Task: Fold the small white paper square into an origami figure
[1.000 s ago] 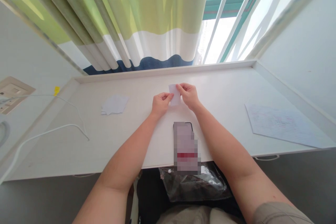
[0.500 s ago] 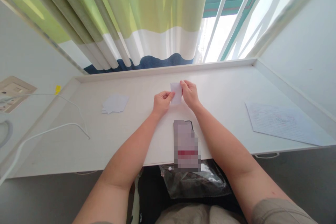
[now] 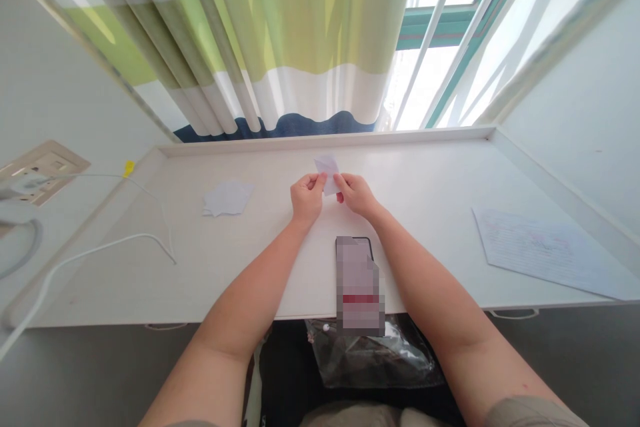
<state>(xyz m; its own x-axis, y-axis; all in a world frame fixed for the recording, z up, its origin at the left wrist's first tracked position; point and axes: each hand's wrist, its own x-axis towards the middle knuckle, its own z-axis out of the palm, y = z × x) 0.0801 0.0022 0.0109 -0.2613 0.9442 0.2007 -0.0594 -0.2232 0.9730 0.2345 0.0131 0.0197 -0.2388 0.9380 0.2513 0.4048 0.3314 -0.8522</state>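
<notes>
A small white piece of paper (image 3: 329, 163) is held up above the desk, between both hands. My left hand (image 3: 307, 197) pinches its left side, thumb and fingers pressed together. On the right side, my right hand (image 3: 354, 192) grips the same piece with its thumb in front. The thumbs are close to each other near the paper's middle, and the paper looks tilted, with a crease or folded part at its top. Several white paper pieces (image 3: 228, 198) lie in a loose pile on the desk to the left of my hands.
A phone (image 3: 357, 280), its screen blurred, lies at the front edge of the white desk (image 3: 270, 260). Lined sheets (image 3: 530, 243) lie at the right. A white cable (image 3: 100, 250) crosses the left side. A clear plastic bag (image 3: 370, 360) sits below the edge.
My right hand has moved down and left along the paper, nearer my left thumb. The paper is now tilted and its top looks folded or bent. The view has shifted slightly.
</notes>
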